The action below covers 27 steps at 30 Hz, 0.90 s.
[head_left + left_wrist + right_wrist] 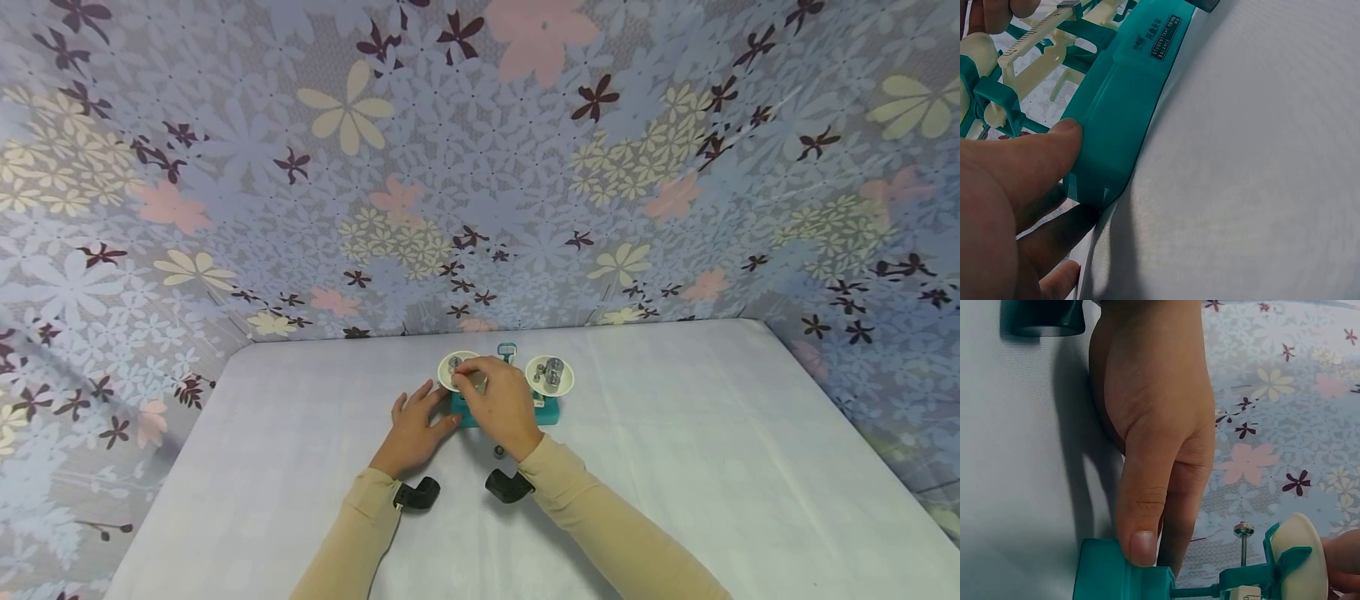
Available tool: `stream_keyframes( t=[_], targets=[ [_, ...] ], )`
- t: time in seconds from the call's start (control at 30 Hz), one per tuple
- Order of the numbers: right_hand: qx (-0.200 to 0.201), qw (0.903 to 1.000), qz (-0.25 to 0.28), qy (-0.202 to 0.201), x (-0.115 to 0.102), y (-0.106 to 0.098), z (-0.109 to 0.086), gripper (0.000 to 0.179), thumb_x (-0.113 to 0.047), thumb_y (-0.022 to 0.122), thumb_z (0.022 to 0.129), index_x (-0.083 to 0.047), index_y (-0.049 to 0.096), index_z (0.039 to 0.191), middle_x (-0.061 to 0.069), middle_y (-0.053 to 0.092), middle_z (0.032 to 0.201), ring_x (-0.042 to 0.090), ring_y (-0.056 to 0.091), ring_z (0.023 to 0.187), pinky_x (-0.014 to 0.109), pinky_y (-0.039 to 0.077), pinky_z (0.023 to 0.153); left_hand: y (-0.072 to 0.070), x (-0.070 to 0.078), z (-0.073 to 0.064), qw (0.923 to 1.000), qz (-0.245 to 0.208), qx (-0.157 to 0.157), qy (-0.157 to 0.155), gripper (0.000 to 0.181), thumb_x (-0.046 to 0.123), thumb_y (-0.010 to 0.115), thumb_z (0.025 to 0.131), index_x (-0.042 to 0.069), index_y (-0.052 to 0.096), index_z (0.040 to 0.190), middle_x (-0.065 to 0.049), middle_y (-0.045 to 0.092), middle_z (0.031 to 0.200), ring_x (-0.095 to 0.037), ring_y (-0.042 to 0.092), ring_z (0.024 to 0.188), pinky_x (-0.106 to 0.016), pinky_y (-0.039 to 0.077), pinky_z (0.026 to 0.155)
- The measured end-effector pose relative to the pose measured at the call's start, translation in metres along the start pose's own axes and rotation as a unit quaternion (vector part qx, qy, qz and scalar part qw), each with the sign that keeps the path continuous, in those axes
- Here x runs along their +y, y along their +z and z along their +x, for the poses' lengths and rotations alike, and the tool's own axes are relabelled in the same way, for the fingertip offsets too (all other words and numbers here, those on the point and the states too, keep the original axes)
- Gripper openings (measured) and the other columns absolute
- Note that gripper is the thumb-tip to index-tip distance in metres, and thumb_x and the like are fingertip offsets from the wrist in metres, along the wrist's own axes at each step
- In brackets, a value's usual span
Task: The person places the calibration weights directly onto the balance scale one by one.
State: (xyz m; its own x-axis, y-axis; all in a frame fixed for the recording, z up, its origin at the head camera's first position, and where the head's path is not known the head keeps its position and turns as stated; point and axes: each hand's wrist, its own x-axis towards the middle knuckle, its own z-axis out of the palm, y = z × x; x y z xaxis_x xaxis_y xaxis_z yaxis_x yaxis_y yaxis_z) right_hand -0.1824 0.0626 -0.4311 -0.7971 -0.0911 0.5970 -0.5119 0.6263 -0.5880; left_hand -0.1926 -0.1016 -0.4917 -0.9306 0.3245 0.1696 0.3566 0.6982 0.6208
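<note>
A teal balance scale (pixel 550 413) stands on the table with two cream pans. My left hand (pixel 415 429) grips the left end of its base; in the left wrist view the thumb (pixel 1063 144) lies on top and the other fingers are at the end. Over the left pan (pixel 442 377), my right hand (pixel 504 404) pinches a small metal weight, mostly hidden by the fingertips. Another metal weight (pixel 454 363) stands in that pan. Several metal weights (pixel 553 372) of different sizes fill part of the right pan (pixel 567 385). The right wrist view shows right-hand fingers (pixel 1344 559) behind the pan.
A single small weight (pixel 498 452) lies on the white-covered table (pixel 675 467), just in front of the scale and near my right wrist. Behind the table hangs a flowered cloth (pixel 510 208). Black wrist cameras (pixel 507 486) sit low between my forearms.
</note>
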Motion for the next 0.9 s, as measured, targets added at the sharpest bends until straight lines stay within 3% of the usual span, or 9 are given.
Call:
stream_keyframes(
  t=[0.23, 0.9],
  targets=[
    [0.003, 0.9998, 0.017, 0.006, -0.002, -0.007, -0.002, 0.013, -0.021, 0.07, 0.084, -0.015, 0.071, 0.095, -0.006, 0.068, 0.088, 0.002, 0.039, 0.043, 0.021, 0.034, 0.04, 0.0, 0.001, 0.0, 1.0, 0.001, -0.001, -0.001, 0.056, 0.038, 0.057, 0.091, 0.008, 0.046, 0.137, -0.009, 0.047, 0.138, -0.031, 0.026, 0.136, -0.059, 0.004, 0.107],
    [-0.015, 0.9993, 0.029, 0.014, 0.0, -0.028, -0.018, 0.014, -0.019, 0.071, 0.082, -0.015, 0.07, 0.096, -0.006, 0.067, 0.086, 0.003, 0.038, 0.042, 0.022, 0.035, 0.039, 0.001, 0.0, -0.001, 1.0, 0.004, 0.004, -0.005, 0.057, 0.039, 0.057, 0.09, 0.01, 0.045, 0.138, -0.007, 0.046, 0.14, -0.029, 0.025, 0.137, -0.057, 0.003, 0.109]
  ],
)
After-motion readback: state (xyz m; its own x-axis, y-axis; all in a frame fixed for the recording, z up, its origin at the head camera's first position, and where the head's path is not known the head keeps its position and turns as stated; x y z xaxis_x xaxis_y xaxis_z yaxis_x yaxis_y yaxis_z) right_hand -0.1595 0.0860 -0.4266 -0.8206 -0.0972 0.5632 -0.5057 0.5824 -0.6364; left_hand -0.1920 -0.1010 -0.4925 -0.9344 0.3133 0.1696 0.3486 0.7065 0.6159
